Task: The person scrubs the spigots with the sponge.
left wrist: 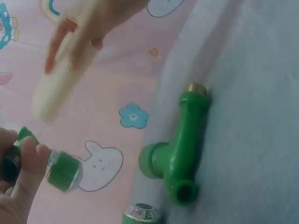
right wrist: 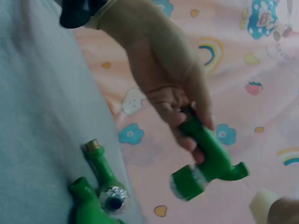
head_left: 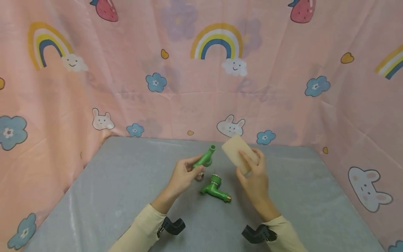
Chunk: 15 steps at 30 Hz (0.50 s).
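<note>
My left hand [head_left: 182,177] holds a green faucet [head_left: 205,158] above the table, fingers and thumb round its threaded end; its spout end points up and away. My right hand [head_left: 257,183] grips a pale cream sponge [head_left: 234,148] by its near side, a short way right of that faucet and apart from it. Below, between the hands, a second green faucet [head_left: 215,190] with a brass threaded end lies on the table. Another green faucet [right wrist: 100,163] lies close by it, mostly hidden behind the left hand in the head view.
The grey-covered table [head_left: 110,196] ends at a pink printed curtain [head_left: 176,112] that hangs along its back and sides. A dark wrist strap with a black mount [head_left: 259,234] sits at each sleeve cuff.
</note>
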Available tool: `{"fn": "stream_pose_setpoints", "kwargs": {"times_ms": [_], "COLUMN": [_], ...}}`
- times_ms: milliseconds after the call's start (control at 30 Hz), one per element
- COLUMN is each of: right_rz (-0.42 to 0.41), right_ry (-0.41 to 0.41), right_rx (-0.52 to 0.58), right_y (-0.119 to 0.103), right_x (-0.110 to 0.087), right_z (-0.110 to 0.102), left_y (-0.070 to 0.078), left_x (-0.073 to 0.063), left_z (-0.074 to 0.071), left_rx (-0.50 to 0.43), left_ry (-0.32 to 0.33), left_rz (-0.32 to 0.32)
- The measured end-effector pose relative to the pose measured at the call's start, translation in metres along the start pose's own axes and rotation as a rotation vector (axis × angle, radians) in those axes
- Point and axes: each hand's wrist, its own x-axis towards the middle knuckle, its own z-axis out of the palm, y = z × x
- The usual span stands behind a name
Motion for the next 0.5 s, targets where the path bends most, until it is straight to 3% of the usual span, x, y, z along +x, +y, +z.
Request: {"fn": "stream_pose_setpoints", "kwargs": {"times_ms": [100, 200, 267, 333, 500], "right_rz": [-0.072, -0.22, -0.266, -0.237, -0.065], "right_ry": [0.004, -0.063, -0.105, -0.11, -0.06], "right_rx": [0.053, 0.063, 0.052, 0.023, -0.022], "right_y": [-0.004, -0.013, -0.017, -0.017, -0.003], "right_x": [0.001, -0.001, -0.002, -0.002, 0.001], "right_z": [-0.001, 0.002, 0.005, 0.006, -0.002], "left_y": [-0.001, -0.001, 0.001, 0.002, 0.002], "left_x": [0.0, -0.001, -0.002, -0.003, -0.005], "left_z": [0.0, 0.001, 0.002, 0.003, 0.007], "left_rx": [0.065, 0.114, 0.134, 0.154, 0.181], "left_ry": [0.033, 0.048, 0.063, 0.078, 0.097], "left_rz": [0.018, 0.046, 0.06, 0.075, 0.073]}}
